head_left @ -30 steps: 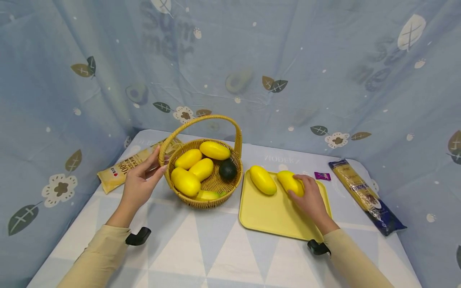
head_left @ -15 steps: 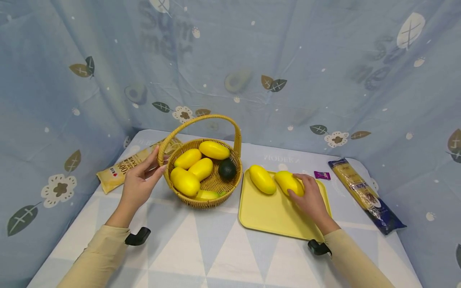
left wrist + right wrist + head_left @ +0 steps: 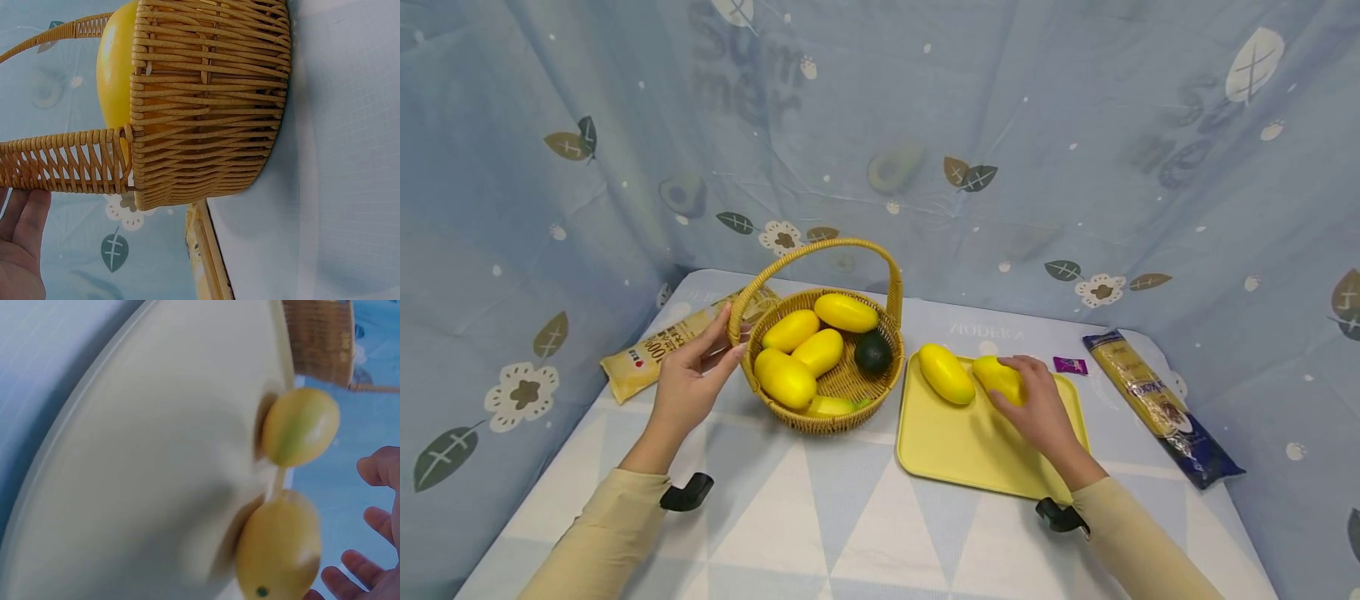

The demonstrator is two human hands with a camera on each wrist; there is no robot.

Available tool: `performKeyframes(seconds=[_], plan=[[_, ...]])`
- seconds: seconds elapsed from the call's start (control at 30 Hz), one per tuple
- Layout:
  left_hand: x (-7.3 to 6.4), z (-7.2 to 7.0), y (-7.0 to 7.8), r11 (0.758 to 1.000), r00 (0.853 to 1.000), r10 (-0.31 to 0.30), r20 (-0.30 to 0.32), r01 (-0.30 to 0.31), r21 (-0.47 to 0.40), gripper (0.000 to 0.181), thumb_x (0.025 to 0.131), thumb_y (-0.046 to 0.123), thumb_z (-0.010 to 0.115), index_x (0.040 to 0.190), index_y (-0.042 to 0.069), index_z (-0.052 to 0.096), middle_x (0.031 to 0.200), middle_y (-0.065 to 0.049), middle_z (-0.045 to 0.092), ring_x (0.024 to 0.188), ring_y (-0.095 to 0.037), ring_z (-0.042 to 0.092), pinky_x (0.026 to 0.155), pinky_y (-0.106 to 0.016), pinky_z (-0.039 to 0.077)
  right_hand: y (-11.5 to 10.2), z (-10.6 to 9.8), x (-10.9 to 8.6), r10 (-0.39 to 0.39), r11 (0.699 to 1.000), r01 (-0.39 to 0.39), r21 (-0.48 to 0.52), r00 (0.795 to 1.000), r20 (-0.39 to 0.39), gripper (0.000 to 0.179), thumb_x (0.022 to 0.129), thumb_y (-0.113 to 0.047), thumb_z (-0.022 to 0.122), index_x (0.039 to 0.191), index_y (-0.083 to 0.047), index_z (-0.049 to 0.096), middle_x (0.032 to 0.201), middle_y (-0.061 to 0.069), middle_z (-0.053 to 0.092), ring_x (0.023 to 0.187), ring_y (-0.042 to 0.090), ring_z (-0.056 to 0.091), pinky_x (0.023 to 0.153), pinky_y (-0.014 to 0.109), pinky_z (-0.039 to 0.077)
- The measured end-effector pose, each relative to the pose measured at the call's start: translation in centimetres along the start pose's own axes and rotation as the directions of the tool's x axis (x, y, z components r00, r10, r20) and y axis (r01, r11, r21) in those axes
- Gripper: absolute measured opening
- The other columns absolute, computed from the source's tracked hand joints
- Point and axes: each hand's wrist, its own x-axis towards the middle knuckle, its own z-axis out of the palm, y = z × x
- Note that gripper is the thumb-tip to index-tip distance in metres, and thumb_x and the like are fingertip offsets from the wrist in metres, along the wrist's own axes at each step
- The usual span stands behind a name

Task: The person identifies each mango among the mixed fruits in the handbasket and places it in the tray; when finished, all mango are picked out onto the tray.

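My left hand (image 3: 694,375) holds the side of the arched handle (image 3: 737,321) of a wicker basket (image 3: 831,423). In the left wrist view its fingertips lie against the woven handle (image 3: 59,161). Inside the basket are several yellow mangoes (image 3: 786,379), a dark green avocado (image 3: 874,354) and a yellow fruit with a green end (image 3: 831,407). Over the yellow tray (image 3: 955,446), my right hand (image 3: 1037,408) hovers by a mango (image 3: 996,377). Its fingers are spread and apart from that mango (image 3: 278,547) in the right wrist view. Another mango (image 3: 947,375) lies just left on the tray.
A gold food packet (image 3: 655,354) lies left of the basket, partly behind it. Beyond the tray's far right corner is a small purple packet (image 3: 1070,366). A long blue and gold bag (image 3: 1161,408) lies at the right. Patterned blue curtain (image 3: 880,150) encloses the table.
The mango under my right hand shifted slightly left, closer to the other mango. My right hand then let go and rose a little off it. My left hand kept its hold on the handle.
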Motion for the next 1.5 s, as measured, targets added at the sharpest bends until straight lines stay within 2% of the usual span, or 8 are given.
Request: performKeyframes(seconds=[0.03, 0.17, 0.27, 0.5, 0.6, 0.9, 1.13, 1.5], plan=[[0.0, 0.0, 0.5, 1.0, 1.0, -0.001, 0.001, 0.001, 0.001, 0.07, 0.094, -0.004, 0.07, 0.153, 0.026, 0.046, 0.127, -0.016, 0.069, 0.11, 0.0, 0.065, 0.09, -0.011, 0.052, -0.4, 0.0, 0.0, -0.009, 1.0, 0.009, -0.001, 1.0, 0.002, 0.054, 0.094, -0.023, 0.074, 0.141, -0.009, 0.055, 0.148, 0.023, 0.04, 0.134, 0.045, 0.04, 0.114, 0.066, 0.032], [0.0, 0.0, 0.5, 1.0, 1.0, -0.002, 0.002, 0.002, 0.001, 0.069, 0.095, -0.002, 0.069, 0.153, 0.027, 0.046, 0.127, -0.016, 0.069, 0.111, -0.007, 0.067, 0.09, -0.012, 0.052, -2.0, 0.0, 0.0, -0.025, 1.0, 0.025, 0.001, 1.0, 0.018, 0.052, 0.094, -0.024, 0.074, 0.141, -0.012, 0.056, 0.149, 0.02, 0.04, 0.135, 0.043, 0.04, 0.114, 0.066, 0.034], [0.0, 0.0, -0.1, 1.0, 1.0, -0.002, 0.002, 0.002, 0.002, 0.068, 0.096, -0.001, 0.068, 0.154, 0.027, 0.046, 0.127, -0.015, 0.069, 0.112, -0.011, 0.068, 0.091, -0.013, 0.052, -3.3, 0.0, -0.1, -0.042, 0.999, 0.042, 0.014, 0.999, 0.034, 0.052, 0.094, -0.025, 0.074, 0.142, -0.014, 0.056, 0.151, 0.019, 0.04, 0.137, 0.041, 0.039, 0.114, 0.066, 0.033], [-0.1, -0.1, 0.0, 1.0, 1.0, 0.001, 0.003, -0.001, 0.009, 0.068, 0.096, -0.001, 0.068, 0.154, 0.027, 0.045, 0.127, -0.017, 0.069, 0.111, 0.001, 0.064, 0.091, -0.012, 0.051, -6.2, 0.5, 0.0, -0.122, 0.992, 0.12, 0.035, 0.991, 0.06, 0.052, 0.093, -0.025, 0.075, 0.141, -0.014, 0.058, 0.15, 0.015, 0.042, 0.137, 0.038, 0.04, 0.113, 0.064, 0.036], [-0.1, -0.1, 0.0, 1.0, 1.0, -0.001, 0.002, 0.001, 0.003, 0.068, 0.096, -0.001, 0.068, 0.154, 0.026, 0.045, 0.127, -0.017, 0.069, 0.111, 0.001, 0.064, 0.091, -0.012, 0.051, -7.6, 0.9, 0.1, -0.158, 0.987, 0.155, 0.046, 0.984, 0.081, 0.053, 0.092, -0.027, 0.076, 0.141, -0.014, 0.058, 0.149, 0.013, 0.045, 0.136, 0.037, 0.043, 0.113, 0.062, 0.038], [-0.1, -0.1, 0.1, 1.0, 1.0, -0.005, -0.004, 0.005, -0.001, 0.065, 0.095, -0.002, 0.069, 0.154, 0.015, 0.047, 0.127, -0.019, 0.068, 0.11, 0.003, 0.063, 0.09, -0.011, 0.051, -11.8, 3.0, 0.9, -0.255, 0.966, 0.245, 0.077, 0.951, 0.173, 0.049, 0.094, -0.031, 0.074, 0.14, -0.021, 0.06, 0.144, 0.007, 0.051, 0.132, 0.029, 0.05, 0.11, 0.053, 0.045], [-0.1, 0.0, 0.0, 1.0, 1.0, -0.004, -0.004, 0.004, 0.0, 0.07, 0.093, -0.004, 0.071, 0.153, 0.023, 0.047, 0.127, -0.019, 0.068, 0.112, -0.004, 0.066, 0.09, -0.011, 0.051, -15.4, 5.3, 1.7, -0.332, 0.943, 0.314, 0.109, 0.905, 0.265, 0.051, 0.095, -0.032, 0.073, 0.142, -0.022, 0.057, 0.144, 0.005, 0.05, 0.128, 0.029, 0.054, 0.105, 0.047, 0.049], [0.0, 0.0, 0.1, 1.0, 1.0, -0.009, -0.013, 0.009, 0.009, 0.07, 0.093, -0.004, 0.07, 0.152, 0.026, 0.048, 0.127, -0.014, 0.069, 0.11, 0.005, 0.062, 0.09, -0.011, 0.051, -19.0, 9.4, 3.9, -0.319, 0.946, 0.274, 0.175, 0.882, 0.347, 0.057, 0.096, -0.04, 0.07, 0.146, -0.017, 0.054, 0.149, 0.01, 0.043, 0.13, 0.031, 0.053, 0.107, 0.045, 0.048]])
